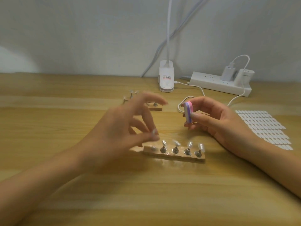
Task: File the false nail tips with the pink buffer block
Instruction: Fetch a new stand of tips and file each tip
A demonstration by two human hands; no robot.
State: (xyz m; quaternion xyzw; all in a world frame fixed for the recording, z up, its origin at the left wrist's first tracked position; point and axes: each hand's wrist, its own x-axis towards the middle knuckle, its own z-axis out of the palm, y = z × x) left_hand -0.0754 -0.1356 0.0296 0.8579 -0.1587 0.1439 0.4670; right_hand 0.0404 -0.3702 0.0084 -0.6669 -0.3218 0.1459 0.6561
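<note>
On the worktop point(65, 185), my left hand point(120, 128) pinches the stand's point(179, 156) leftmost nail tip point(154, 132); my right hand point(216, 118) grips the buffer point(188, 112) behind the stand.

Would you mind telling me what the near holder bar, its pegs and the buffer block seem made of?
The holder bar looks like pale wood, matt. The pegs look metal, grey and glinting. The buffer block, held in the right hand, is likely foam, matt, in pink, purple and white layers.

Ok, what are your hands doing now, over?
Left hand pinches one nail tip by the wooden holder. Right hand grips the buffer block, not touching the tip. Nothing between them.
</note>
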